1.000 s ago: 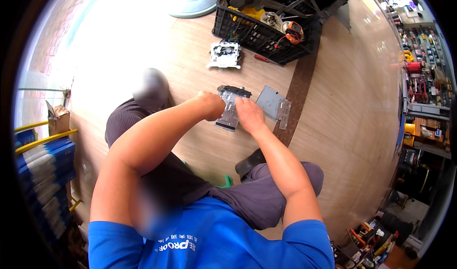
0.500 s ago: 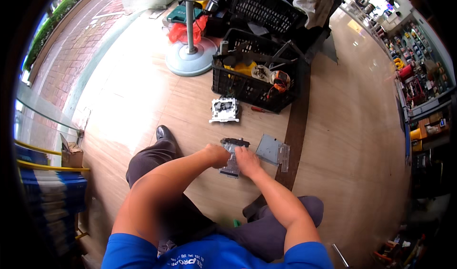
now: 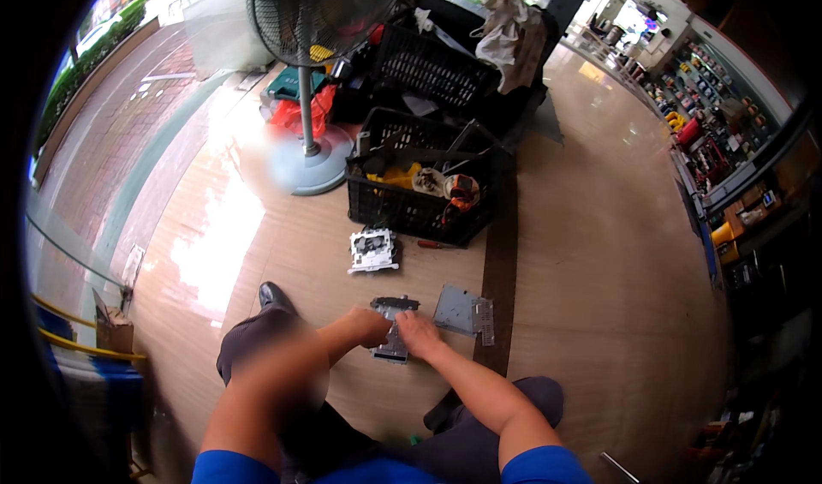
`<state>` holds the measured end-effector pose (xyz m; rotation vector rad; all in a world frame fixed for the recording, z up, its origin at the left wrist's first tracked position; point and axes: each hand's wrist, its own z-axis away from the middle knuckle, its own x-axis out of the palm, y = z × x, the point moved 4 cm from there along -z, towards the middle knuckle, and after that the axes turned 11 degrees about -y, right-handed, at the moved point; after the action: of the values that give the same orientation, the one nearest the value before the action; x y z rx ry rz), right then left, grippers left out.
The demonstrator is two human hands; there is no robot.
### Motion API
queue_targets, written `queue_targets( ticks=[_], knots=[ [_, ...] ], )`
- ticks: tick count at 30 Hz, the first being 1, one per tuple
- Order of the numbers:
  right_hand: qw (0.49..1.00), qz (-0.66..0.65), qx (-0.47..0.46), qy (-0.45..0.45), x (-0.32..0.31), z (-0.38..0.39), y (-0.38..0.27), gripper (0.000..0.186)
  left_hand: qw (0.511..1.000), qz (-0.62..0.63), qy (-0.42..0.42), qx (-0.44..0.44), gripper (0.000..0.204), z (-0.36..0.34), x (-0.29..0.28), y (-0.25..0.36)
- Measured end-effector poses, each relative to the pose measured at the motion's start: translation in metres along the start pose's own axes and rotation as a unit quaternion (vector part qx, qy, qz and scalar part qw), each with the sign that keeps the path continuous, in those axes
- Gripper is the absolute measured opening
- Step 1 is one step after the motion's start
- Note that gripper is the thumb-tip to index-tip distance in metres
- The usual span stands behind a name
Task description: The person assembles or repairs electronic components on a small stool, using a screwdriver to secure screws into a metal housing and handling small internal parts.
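Observation:
On the floor between my legs lies a grey, boxy device chassis [image 3: 390, 348] with a dark part along its far edge. My left hand [image 3: 368, 326] is closed in a fist-like grip over its left side; what its fingertips hold is hidden. My right hand [image 3: 418, 334] has its fingers bent around the far right part of the chassis, gripping it. Just right of it, a flat grey metal plate [image 3: 455, 307] lies beside a perforated, clear-looking strip [image 3: 484, 321]. Farther off sits a white-framed mechanism [image 3: 373, 251] with dark parts in its middle.
A red-handled screwdriver [image 3: 439, 245] lies before a black plastic crate [image 3: 411, 208] of tools. A standing fan [image 3: 306, 116] rises behind, near a red bag [image 3: 318, 111]. Stocked shelves [image 3: 715, 98] line the right side. My shoe [image 3: 273, 296] rests ahead on the left.
The view has tilted upward, so the floor things sit lower in the picture and more of the fan shows. Both hands stay at the chassis with little visible change in grip.

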<state>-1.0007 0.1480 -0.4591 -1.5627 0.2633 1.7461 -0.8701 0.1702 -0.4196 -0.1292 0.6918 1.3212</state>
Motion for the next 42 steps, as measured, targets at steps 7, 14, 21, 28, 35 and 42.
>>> queue_targets(
  ticks=[7,14,21,28,35,42],
  knots=[
    [0.996,-0.007,0.061,-0.056,-0.005,-0.002,0.000,0.014,1.000,-0.016,-0.005,0.003,0.042,-0.006,0.002,-0.003],
    [1.000,0.000,0.007,-0.018,-0.007,-0.001,-0.004,0.013,0.999,-0.032,-0.021,0.007,0.042,-0.018,0.017,-0.006],
    [0.997,-0.037,0.055,-0.026,-0.008,0.000,-0.003,0.014,0.999,-0.048,0.007,0.010,0.034,-0.035,0.028,-0.010],
    [0.999,-0.023,-0.011,0.026,-0.009,0.001,-0.002,0.016,0.999,-0.042,0.016,0.018,0.037,-0.033,0.022,-0.006],
    [0.998,-0.053,0.017,-0.006,0.005,-0.001,0.005,0.015,0.999,-0.026,0.014,0.018,0.038,-0.028,0.018,-0.001],
    [0.999,-0.025,0.042,-0.022,-0.007,0.000,0.003,0.019,1.000,-0.016,0.012,0.009,0.039,-0.015,0.011,0.000]
  ],
)
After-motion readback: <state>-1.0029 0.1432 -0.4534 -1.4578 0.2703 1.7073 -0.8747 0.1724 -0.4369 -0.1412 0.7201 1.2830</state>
